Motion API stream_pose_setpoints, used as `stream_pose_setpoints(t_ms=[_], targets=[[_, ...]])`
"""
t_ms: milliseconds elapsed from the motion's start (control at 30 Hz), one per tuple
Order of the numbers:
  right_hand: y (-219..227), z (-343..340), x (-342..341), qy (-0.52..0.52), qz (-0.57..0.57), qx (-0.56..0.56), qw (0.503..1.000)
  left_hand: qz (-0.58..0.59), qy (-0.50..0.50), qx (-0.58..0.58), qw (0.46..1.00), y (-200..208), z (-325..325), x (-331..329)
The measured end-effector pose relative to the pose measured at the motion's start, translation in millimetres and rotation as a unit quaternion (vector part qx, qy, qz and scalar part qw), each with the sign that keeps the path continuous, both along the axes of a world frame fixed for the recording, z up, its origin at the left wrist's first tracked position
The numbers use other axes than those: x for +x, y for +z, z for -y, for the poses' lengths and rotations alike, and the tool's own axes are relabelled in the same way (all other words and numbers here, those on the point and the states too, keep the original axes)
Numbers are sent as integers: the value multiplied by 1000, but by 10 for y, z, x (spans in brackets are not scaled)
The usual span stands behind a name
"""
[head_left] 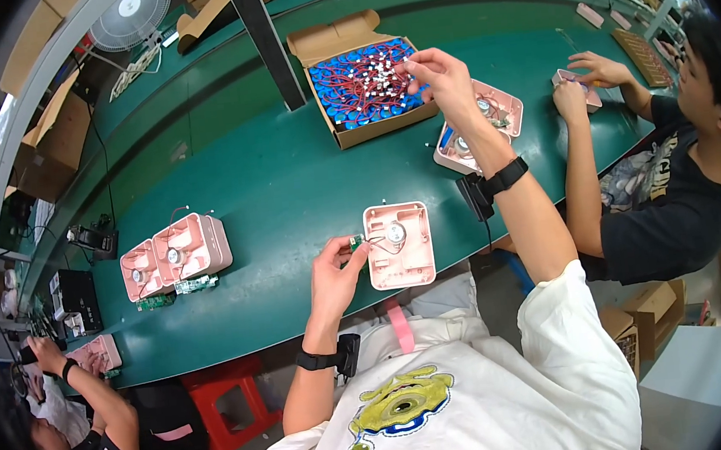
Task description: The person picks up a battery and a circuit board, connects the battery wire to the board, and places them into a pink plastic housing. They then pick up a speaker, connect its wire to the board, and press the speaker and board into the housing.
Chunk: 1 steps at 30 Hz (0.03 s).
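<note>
On the bench in front of me lies an open pale pink plastic housing [416, 249], with a round speaker [395, 234] and thin wires inside. My left hand [334, 281] is at its left edge, thumb and fingers closed on a small green circuit board [356, 243]. Farther off, my right hand [442, 80] hangs over the right side of an open cardboard box [386, 127]. Blue batteries [332, 106] with red leads and white connectors fill this box. The right fingers are curled together near the connectors; what they pinch is too small to make out.
More pink housings stand to the left [206, 240], with green circuit boards [196, 284] beside them, and to the right [501, 107]. A dark metal post [265, 43] rises behind the bench. One co-worker [670, 195] sits at right, another [110, 423] at lower left.
</note>
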State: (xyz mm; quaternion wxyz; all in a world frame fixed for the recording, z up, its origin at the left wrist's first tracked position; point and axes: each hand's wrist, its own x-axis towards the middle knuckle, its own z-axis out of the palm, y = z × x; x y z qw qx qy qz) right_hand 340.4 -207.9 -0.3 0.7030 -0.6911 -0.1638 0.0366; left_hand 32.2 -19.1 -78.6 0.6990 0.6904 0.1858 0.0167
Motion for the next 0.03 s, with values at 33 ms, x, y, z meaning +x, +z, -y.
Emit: stream_pose_setpoints(t_ms=[33], targets=[[-17,-2,34,18,-3,39,999,-1,0,1,1000,2,2,2]])
